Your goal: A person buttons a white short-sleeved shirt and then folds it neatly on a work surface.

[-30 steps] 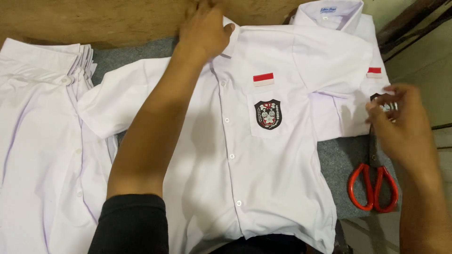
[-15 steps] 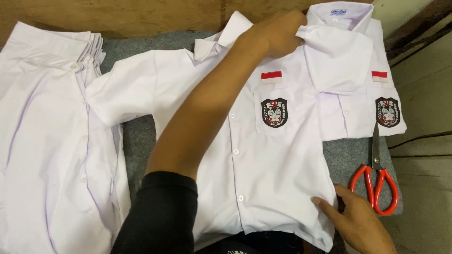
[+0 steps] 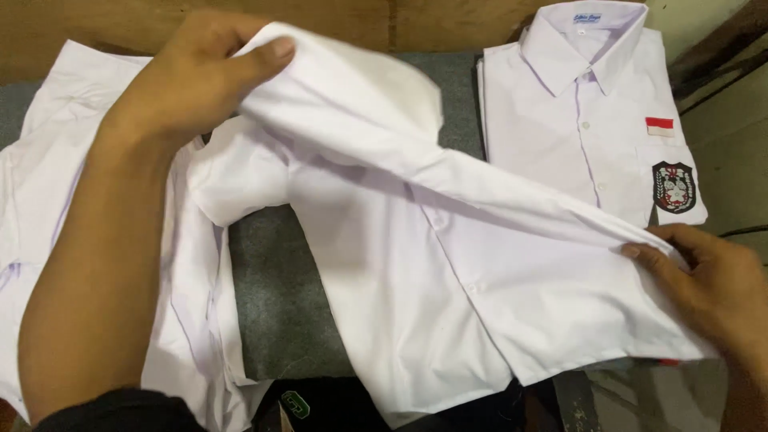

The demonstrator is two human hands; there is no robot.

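A white short-sleeved shirt [image 3: 416,280] lies across the grey felt surface [image 3: 276,288], with its right half lifted and folded over towards the left. My left hand [image 3: 188,84] grips the raised shoulder and sleeve part at the upper left. My right hand [image 3: 704,280] pinches the shirt's lower edge at the right. A folded white shirt [image 3: 592,120] with a red-and-white flag patch and a dark crest badge lies at the upper right, collar up.
A pile of white shirts [image 3: 48,208] lies at the left under my forearm. A wooden wall [image 3: 88,20] runs along the back. A dark object [image 3: 320,404] sits at the bottom edge below the shirt.
My left hand has lifted the shirt's right side and carried it leftwards, hiding its badge. My right hand took hold of the hem. The red scissors are now covered or out of view.
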